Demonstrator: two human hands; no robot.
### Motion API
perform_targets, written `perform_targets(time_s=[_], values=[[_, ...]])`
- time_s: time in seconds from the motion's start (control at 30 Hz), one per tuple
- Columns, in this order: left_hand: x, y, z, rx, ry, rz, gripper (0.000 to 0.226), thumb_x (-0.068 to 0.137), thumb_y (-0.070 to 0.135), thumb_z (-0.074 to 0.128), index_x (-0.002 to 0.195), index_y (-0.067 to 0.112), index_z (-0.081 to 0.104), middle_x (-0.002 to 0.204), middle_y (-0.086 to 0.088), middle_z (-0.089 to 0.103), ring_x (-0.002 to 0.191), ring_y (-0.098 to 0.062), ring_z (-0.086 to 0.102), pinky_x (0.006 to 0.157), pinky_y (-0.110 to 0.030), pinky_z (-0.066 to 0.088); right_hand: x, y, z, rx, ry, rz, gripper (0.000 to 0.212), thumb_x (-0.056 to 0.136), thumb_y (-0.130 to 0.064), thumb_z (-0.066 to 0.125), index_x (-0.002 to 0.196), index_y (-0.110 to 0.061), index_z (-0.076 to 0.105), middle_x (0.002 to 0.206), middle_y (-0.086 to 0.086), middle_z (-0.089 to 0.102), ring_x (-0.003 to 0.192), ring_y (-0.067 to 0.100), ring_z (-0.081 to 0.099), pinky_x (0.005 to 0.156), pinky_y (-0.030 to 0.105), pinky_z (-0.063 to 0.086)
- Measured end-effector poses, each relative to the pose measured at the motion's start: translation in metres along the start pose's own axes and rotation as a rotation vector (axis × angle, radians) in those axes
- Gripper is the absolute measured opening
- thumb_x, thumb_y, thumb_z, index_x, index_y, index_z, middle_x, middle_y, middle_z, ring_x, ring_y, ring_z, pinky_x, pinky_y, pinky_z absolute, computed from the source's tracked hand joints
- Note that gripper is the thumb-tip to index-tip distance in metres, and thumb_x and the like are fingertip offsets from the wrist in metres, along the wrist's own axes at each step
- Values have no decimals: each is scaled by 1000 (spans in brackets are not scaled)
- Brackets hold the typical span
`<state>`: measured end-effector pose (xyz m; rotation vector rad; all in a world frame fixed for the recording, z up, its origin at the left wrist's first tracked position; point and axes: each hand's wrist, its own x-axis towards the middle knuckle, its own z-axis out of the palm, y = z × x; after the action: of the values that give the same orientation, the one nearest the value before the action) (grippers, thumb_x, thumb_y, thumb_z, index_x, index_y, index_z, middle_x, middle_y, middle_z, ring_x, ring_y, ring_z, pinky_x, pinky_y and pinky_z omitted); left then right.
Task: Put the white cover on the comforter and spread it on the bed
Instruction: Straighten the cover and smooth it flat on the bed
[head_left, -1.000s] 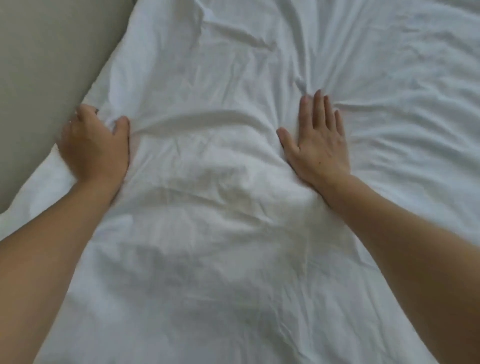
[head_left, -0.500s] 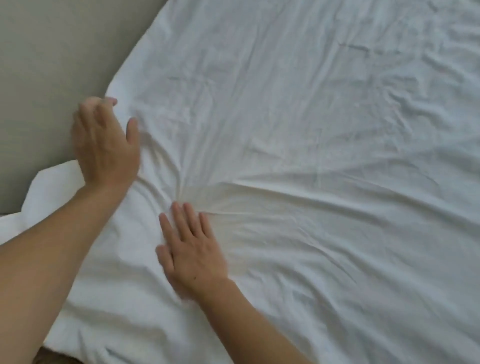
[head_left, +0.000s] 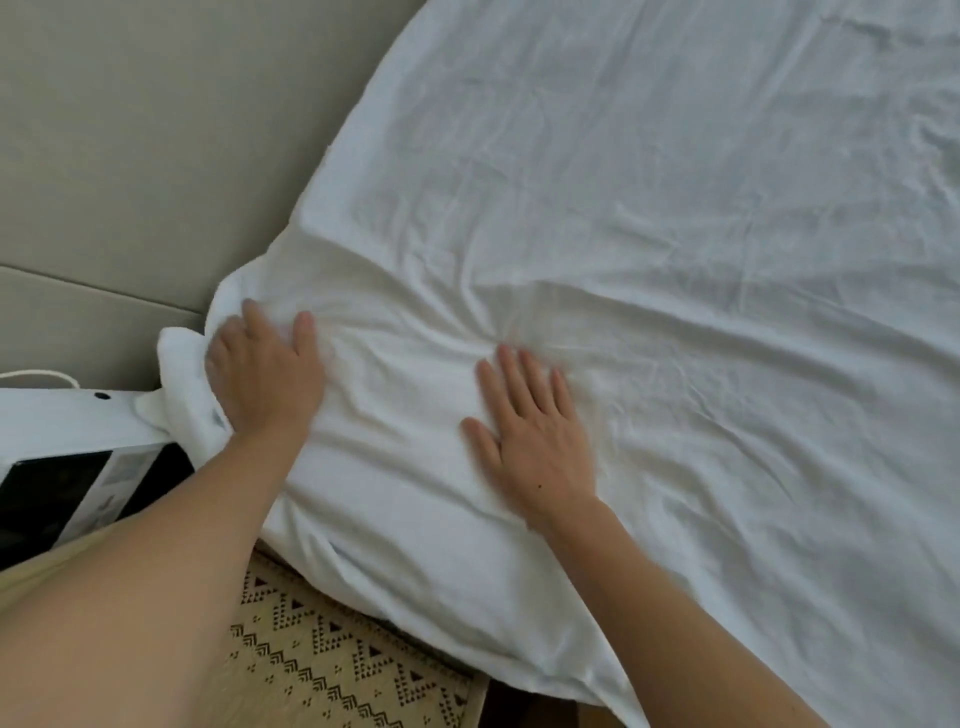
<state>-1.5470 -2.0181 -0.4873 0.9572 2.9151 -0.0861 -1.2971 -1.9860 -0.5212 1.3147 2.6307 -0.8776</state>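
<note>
The white covered comforter (head_left: 649, 218) lies spread over the bed, wrinkled, and fills most of the view. Its near-left corner bunches up beside the headboard. My left hand (head_left: 265, 379) lies on that corner; its fingertips sink into the bunched fabric at the edge. My right hand (head_left: 530, 436) rests flat on the cloth a little to the right, fingers straight and spread, with creases fanning out from the fingertips. The comforter's near edge hangs over the side of the bed.
A beige padded headboard (head_left: 145, 156) runs along the left. A white bedside table (head_left: 62, 421) with a dark box on it stands at lower left. A patterned woven rug (head_left: 343, 660) covers the floor below the bed's edge.
The view has pulled back toward the bed's corner, revealing the bedside table and rug. Both hands have slid along the cloth toward the near-left corner, and the right hand has moved away from the left.
</note>
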Motion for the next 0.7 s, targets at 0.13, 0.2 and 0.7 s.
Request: perform_targets(time_s=[0.13, 0.2, 0.7], values=[[-2, -36, -4, 167, -32, -186, 65, 98, 51, 27, 132, -2, 41, 134, -33, 45, 126, -45, 39, 110, -52, 21, -15, 1, 5, -23, 29, 78, 61, 99, -50, 10, 153, -23, -1, 159, 0, -12, 146, 15, -16, 116, 35, -19], [-1, -43, -8, 206, -12, -100, 62, 99, 49, 32, 123, -6, 46, 126, -35, 50, 116, -47, 45, 101, -52, 29, -16, 0, 8, -37, 30, 83, 60, 100, -49, 11, 152, -22, -4, 158, 0, -15, 145, 15, -18, 116, 36, -19], [60, -41, -63, 323, -712, -214, 104, 80, 82, 12, 148, 7, 33, 153, -17, 33, 138, -36, 34, 113, -42, 24, -13, 1, 12, -57, 37, 89, 61, 98, -47, 11, 151, -20, -1, 159, 2, -11, 146, 16, -15, 117, 38, -15]])
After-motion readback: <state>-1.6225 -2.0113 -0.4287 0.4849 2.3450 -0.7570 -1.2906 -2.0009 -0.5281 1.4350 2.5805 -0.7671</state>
